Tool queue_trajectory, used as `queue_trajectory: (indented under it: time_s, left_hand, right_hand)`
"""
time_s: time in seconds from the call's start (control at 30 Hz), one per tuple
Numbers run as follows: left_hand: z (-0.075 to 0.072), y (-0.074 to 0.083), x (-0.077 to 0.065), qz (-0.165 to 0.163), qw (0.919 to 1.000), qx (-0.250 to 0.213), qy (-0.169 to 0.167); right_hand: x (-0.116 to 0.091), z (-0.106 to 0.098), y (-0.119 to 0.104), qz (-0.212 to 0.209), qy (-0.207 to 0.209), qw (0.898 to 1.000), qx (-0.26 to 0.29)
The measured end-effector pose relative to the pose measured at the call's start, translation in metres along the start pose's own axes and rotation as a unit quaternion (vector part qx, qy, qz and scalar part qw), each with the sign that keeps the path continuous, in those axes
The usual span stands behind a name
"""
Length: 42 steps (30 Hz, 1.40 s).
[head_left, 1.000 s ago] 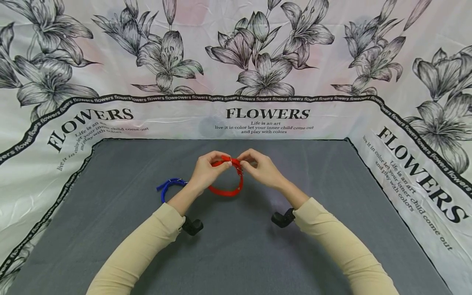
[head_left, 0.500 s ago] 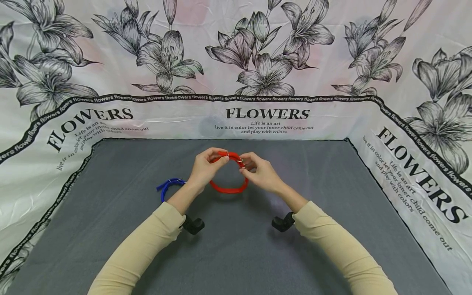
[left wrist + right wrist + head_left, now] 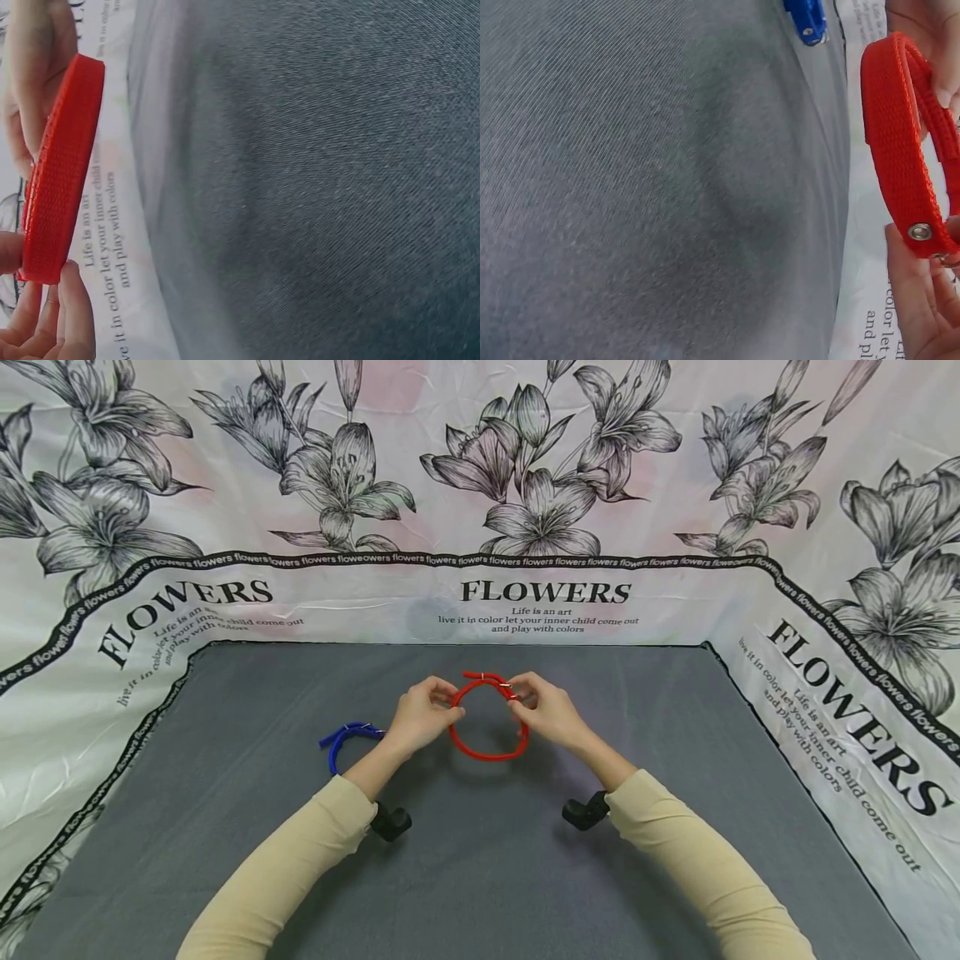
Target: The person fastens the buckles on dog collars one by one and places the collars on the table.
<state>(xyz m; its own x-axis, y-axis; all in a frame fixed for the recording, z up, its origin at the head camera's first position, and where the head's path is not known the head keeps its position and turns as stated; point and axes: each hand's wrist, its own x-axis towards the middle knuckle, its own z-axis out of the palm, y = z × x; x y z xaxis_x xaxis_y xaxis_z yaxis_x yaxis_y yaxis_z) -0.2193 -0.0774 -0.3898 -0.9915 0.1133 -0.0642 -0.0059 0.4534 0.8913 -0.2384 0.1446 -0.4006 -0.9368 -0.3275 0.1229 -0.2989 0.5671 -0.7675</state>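
A red webbing collar, fastened into a round loop, is held up between both hands above the grey cloth. My left hand pinches the loop's left side between thumb and fingers. On the opposite side, my right hand grips it beside the metal buckle. The collar's loose tail sticks out to the left at the top. In the left wrist view the woven band appears nearly edge-on. A silver rivet shows close to the right fingers in the right wrist view.
A blue collar lies curved on the grey cloth, partly hidden behind the left wrist. White fabric printed with flowers and lettering rises at the back and sides. Black wrist cameras hang under the sleeves.
The left hand has shifted from the collar's tail and strap at the top down to its left side. Both hands have moved slightly right with the collar, whose loop now shows rounder and fully.
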Motion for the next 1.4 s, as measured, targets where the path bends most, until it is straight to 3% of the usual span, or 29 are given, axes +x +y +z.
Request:
queue_trajectory:
  time_s: [0.27,0.53,0.8,1.07,1.4]
  left_hand:
    - [0.017,-0.009,0.007,0.007,0.9995,0.03,0.012]
    - [0.034,-0.014,0.014,-0.006,0.9997,0.022,-0.004]
    - [0.043,-0.018,0.015,-0.012,0.9977,0.062,-0.024]
    - [0.047,-0.021,0.018,-0.004,0.9915,0.126,-0.031]
    - [0.047,-0.027,0.019,0.007,0.989,0.143,-0.039]
  right_hand:
    - [-0.002,-0.003,0.011,0.024,-0.028,0.998,-0.042]
    - [-0.004,-0.006,0.025,0.054,-0.061,0.994,-0.078]
    - [-0.008,-0.007,0.033,0.044,-0.089,0.99,-0.098]
    - [-0.008,-0.003,0.041,0.001,-0.073,0.981,-0.181]
    - [-0.008,0.002,0.042,0.0,-0.084,0.977,-0.196]
